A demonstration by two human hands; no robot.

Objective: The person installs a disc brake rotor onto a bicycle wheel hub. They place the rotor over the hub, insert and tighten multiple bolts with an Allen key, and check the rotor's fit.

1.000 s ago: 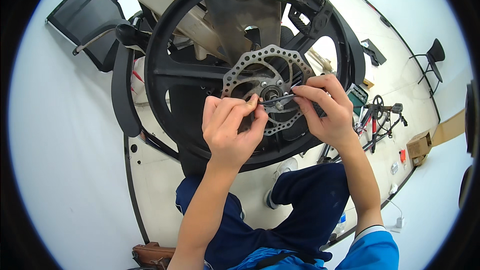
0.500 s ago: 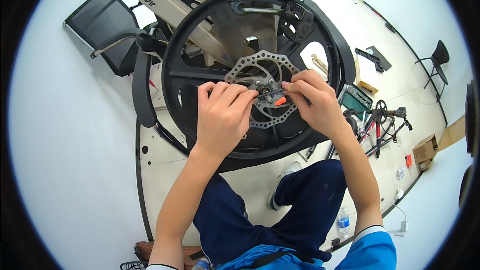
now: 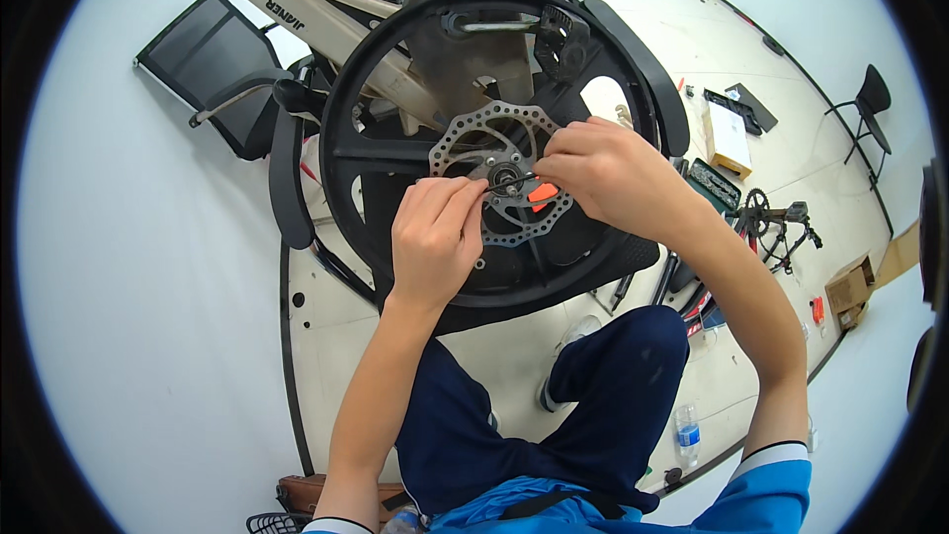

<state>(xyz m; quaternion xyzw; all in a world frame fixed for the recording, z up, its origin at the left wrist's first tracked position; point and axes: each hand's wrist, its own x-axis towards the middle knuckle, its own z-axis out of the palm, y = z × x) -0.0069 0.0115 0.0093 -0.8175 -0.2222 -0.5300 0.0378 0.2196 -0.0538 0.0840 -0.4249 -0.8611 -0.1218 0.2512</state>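
A black spoked wheel (image 3: 341, 153) lies flat with a silver, hole-studded brake disc (image 3: 491, 119) at its hub (image 3: 507, 176). Just over the hub, both hands pinch a thin dark rod (image 3: 510, 182), one at either end. My left hand (image 3: 435, 232), fingertips closed, is at the hub's left side. On the right, my right hand (image 3: 603, 170) has thumb and fingers pressed together, and its back hides part of the disc and rim. Beneath its fingertips sits a small orange piece (image 3: 543, 195); what it belongs to is unclear.
Under the wheel is a black chair with armrests (image 3: 289, 178). A beige bike frame (image 3: 336, 20) with a crank pedal (image 3: 561, 43) lies behind it. Bike parts (image 3: 759, 218), a green tray (image 3: 714, 186), a cardboard box (image 3: 850, 287) and a bottle (image 3: 687, 435) are on the floor at right.
My right hand has turned, its wrist and forearm swinging out to the right. The wheel appears slightly further left in view. Both hands still pinch the thin dark rod over the hub.
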